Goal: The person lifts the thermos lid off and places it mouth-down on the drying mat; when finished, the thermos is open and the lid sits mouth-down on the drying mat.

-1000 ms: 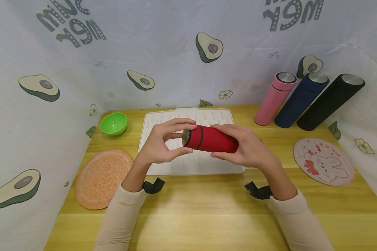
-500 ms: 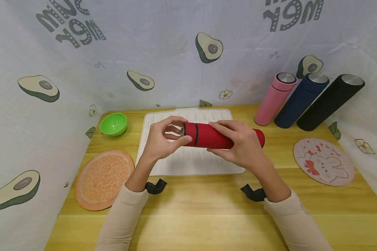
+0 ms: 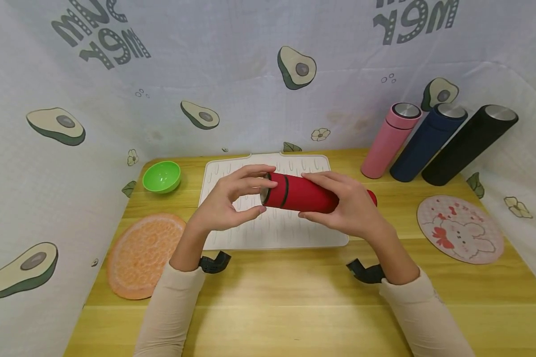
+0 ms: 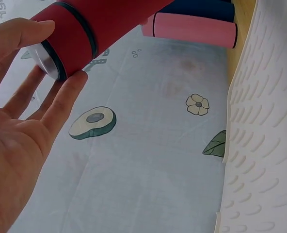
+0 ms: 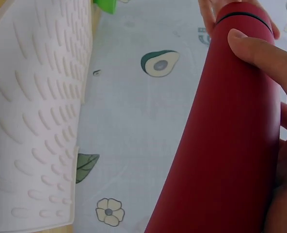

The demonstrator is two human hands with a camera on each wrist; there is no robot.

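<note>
A red thermos flask (image 3: 310,194) lies nearly level in the air over the white ridged mat (image 3: 272,235), its silver-ended cap (image 3: 275,190) facing left. My right hand (image 3: 355,206) grips the flask's body, thumb below and fingers above in the head view. At the cap, my left hand (image 3: 223,203) has its fingers and thumb spread around the rim. The left wrist view shows the thumb on one side of the cap (image 4: 68,36) and fingertips at its other edge. In the right wrist view, the flask's red body (image 5: 221,136) runs up to the dark ring.
Pink (image 3: 388,144), navy (image 3: 429,144) and black (image 3: 469,146) flasks stand at the back right. A rabbit-print round mat (image 3: 460,229) lies right, an orange-slice mat (image 3: 145,255) left. A green bowl (image 3: 162,177) sits at the back left, before the avocado-print cloth (image 3: 250,99).
The flask swung level and right, then tilted back slightly left. My left hand closed farther over the cap, then loosened, its thumb now lower at the cap's edge. My right hand keeps its grip.
</note>
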